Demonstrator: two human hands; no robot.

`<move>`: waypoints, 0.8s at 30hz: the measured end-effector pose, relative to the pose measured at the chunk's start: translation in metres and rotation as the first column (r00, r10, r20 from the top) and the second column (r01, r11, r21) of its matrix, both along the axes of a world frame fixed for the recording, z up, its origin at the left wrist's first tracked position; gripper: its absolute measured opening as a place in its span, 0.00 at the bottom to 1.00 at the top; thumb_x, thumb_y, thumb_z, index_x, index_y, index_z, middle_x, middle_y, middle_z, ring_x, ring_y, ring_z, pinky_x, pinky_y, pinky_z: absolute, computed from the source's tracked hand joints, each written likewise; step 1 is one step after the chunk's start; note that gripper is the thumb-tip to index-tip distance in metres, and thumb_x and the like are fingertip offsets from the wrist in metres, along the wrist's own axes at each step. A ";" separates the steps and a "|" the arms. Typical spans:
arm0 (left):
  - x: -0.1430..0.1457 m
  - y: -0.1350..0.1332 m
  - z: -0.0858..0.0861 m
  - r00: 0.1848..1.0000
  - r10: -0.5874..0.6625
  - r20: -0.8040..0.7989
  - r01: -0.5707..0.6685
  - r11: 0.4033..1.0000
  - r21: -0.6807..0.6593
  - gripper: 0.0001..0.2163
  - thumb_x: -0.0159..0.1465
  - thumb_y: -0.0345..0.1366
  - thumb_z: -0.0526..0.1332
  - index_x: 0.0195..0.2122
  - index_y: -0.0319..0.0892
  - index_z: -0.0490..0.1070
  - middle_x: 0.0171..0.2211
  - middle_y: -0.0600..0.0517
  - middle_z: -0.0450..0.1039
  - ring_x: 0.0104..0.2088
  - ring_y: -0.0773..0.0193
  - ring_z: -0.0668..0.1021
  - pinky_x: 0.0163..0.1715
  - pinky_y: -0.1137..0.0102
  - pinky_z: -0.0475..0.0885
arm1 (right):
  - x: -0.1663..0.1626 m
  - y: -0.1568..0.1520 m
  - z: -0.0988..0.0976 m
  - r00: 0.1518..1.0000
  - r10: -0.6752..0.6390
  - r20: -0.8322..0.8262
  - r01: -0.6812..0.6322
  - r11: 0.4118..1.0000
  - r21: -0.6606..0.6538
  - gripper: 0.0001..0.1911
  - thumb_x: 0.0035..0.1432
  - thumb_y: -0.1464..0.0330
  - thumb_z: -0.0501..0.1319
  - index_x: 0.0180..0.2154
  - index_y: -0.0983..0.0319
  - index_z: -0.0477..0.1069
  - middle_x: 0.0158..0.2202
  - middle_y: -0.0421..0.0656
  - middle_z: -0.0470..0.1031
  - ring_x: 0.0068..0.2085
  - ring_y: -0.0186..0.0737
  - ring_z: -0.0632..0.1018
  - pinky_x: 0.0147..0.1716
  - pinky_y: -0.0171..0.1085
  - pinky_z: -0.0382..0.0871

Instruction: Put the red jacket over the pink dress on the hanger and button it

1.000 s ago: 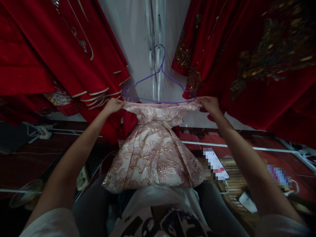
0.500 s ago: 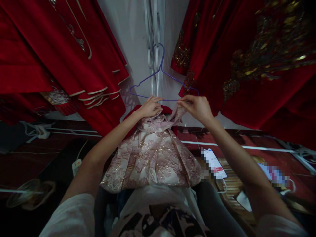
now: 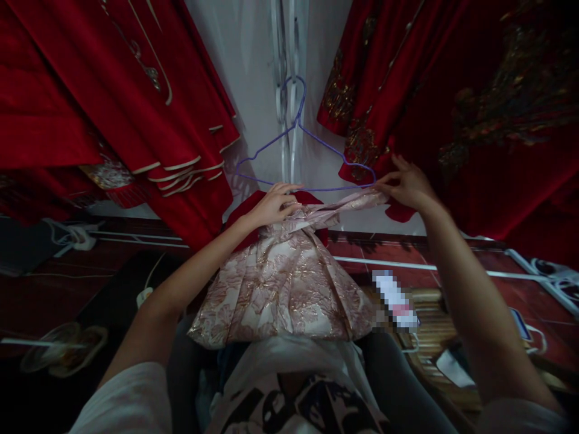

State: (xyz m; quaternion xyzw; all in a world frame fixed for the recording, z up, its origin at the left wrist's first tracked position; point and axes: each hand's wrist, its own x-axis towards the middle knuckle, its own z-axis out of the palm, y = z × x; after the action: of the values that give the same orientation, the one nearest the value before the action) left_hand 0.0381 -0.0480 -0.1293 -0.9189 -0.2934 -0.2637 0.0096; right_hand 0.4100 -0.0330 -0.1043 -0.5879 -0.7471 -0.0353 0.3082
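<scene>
A small pink dress with gold floral brocade (image 3: 280, 283) hangs in front of me below a purple wire hanger (image 3: 298, 150) that hooks onto white straps on the wall. My left hand (image 3: 271, 205) grips the dress's top edge near the middle of the hanger's bottom bar, fingers curled over the fabric. My right hand (image 3: 407, 184) pinches the dress's right shoulder corner by the hanger's right end, some fingers spread. A red piece of cloth (image 3: 253, 208) shows behind the dress top.
Red embroidered garments hang at the left (image 3: 113, 102) and right (image 3: 474, 108). A phone (image 3: 394, 301) lies on a wooden surface at the lower right, with cables (image 3: 552, 277) nearby. A white power strip (image 3: 72, 238) and a clear dish (image 3: 63, 355) sit at the left.
My right hand has pulled the dress's right corner outward from the hanger's middle to its right end. My left hand has stayed near the middle, after moving in from the left end earlier.
</scene>
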 end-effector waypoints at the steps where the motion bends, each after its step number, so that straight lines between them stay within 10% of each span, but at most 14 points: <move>1: 0.000 0.000 0.000 1.000 -0.002 -0.004 0.002 1.000 0.002 0.10 0.66 0.39 0.55 0.35 0.44 0.75 0.60 0.47 0.66 0.58 0.58 0.68 0.60 0.53 0.58 | 0.000 -0.001 0.000 0.998 -0.005 -0.057 0.005 1.000 0.000 0.06 0.52 0.73 0.66 0.34 0.64 0.80 0.63 0.56 0.61 0.64 0.54 0.61 0.62 0.50 0.55; 16: -0.002 0.001 0.002 0.999 0.018 -0.028 -0.018 1.000 -0.013 0.11 0.65 0.41 0.56 0.38 0.45 0.76 0.59 0.50 0.67 0.57 0.57 0.69 0.57 0.56 0.61 | -0.002 0.002 0.005 0.928 0.022 -0.371 0.005 0.997 0.073 0.08 0.54 0.63 0.64 0.36 0.56 0.80 0.51 0.45 0.76 0.51 0.53 0.77 0.52 0.48 0.69; 24: 0.015 0.007 -0.007 0.994 0.003 0.113 0.008 0.996 -0.091 0.09 0.65 0.40 0.57 0.39 0.46 0.76 0.57 0.50 0.69 0.56 0.59 0.71 0.56 0.56 0.62 | -0.076 0.025 0.039 0.871 0.179 -0.458 -0.085 0.972 0.219 0.13 0.57 0.58 0.62 0.38 0.60 0.76 0.39 0.49 0.80 0.39 0.47 0.79 0.41 0.47 0.73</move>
State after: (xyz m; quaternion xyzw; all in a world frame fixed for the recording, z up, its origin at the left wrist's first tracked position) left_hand 0.0530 -0.0412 -0.1362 -0.9023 -0.3040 -0.3017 -0.0494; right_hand 0.3339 -0.0084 -0.0653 -0.4933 -0.6804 0.0591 0.5387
